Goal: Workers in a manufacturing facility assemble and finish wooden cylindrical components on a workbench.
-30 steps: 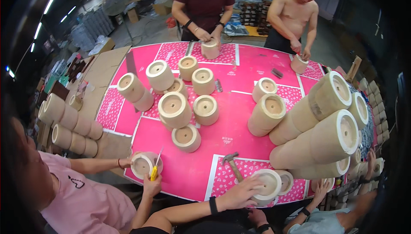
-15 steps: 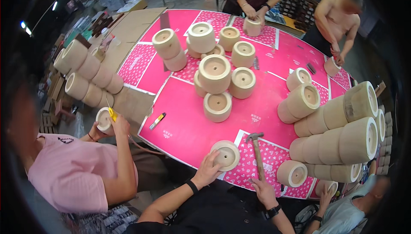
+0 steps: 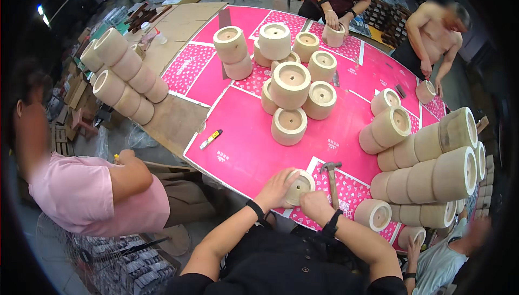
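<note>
A round pale wooden cup [image 3: 300,186], with a recessed face and a small centre hole, lies at the table's near edge. My left hand [image 3: 277,191] is wrapped round its left side, fingers over the rim. Against the cup's right rim rests my right hand [image 3: 317,207], fingers curled closed; whatever they hold, if anything, is hidden. Just right of that hand a claw hammer [image 3: 332,184] lies on the pink printed table cover [image 3: 254,157], head pointing away from me. A yellow-and-black utility knife [image 3: 211,139] lies farther left.
Similar cups [image 3: 289,126] are grouped mid-table, some stacked. Long rows of cups [image 3: 427,179] lie at right, with a single cup [image 3: 373,214] near the hammer. More stacks [image 3: 127,89] stand on the brown board at left. Co-workers stand around the table, one in pink [image 3: 97,192] close by.
My right hand has moved from beside the hammer's handle to the cup and closed. The hammer stays on the table. The co-worker in pink has turned, and the view has shifted slightly.
</note>
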